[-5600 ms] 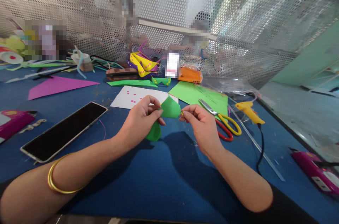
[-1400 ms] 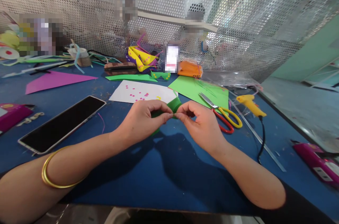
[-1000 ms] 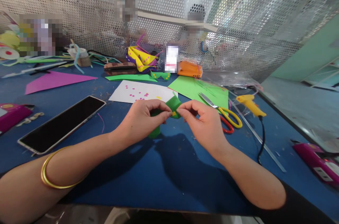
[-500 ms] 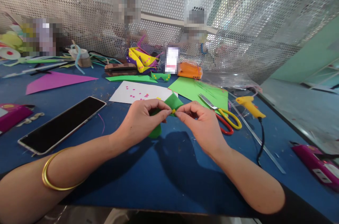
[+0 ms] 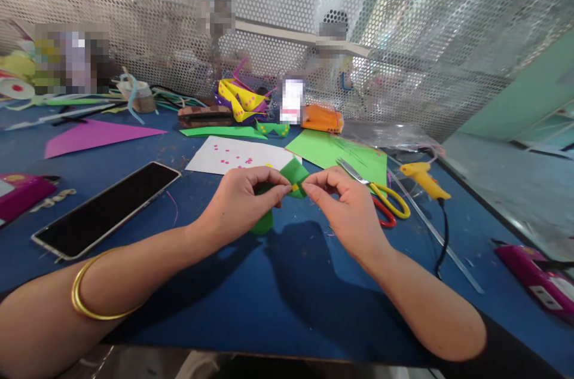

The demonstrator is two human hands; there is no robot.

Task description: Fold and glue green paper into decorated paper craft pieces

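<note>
A green felt-like or foam craft piece [image 5: 293, 170] is held up above the blue table, its lower lobe hanging below my left fingers. Small yellow dots [image 5: 295, 187] show on it between my fingertips. My left hand [image 5: 244, 202] is closed, thumb and forefinger pinching the green piece beside the dots. With thumb and forefinger pressed together, my right hand [image 5: 347, 202] pinches at the piece's right edge; whether a tiny dot sits in those fingertips is hidden. Behind lies a white sheet [image 5: 215, 158] with pink dots.
Scissors [image 5: 390, 199] lie right of my right hand, beside a yellow glue gun [image 5: 424, 179] with a black cord. A phone [image 5: 107, 208] lies at left. Light green sheet [image 5: 345, 152], purple sheet [image 5: 94, 137] and an orange folded piece [image 5: 321, 119] lie farther back, before a perforated metal screen [image 5: 278, 2].
My right fingertips have shifted slightly right, away from the left ones, and more of the yellow dots and green surface shows between them. My left hand stays in place.
</note>
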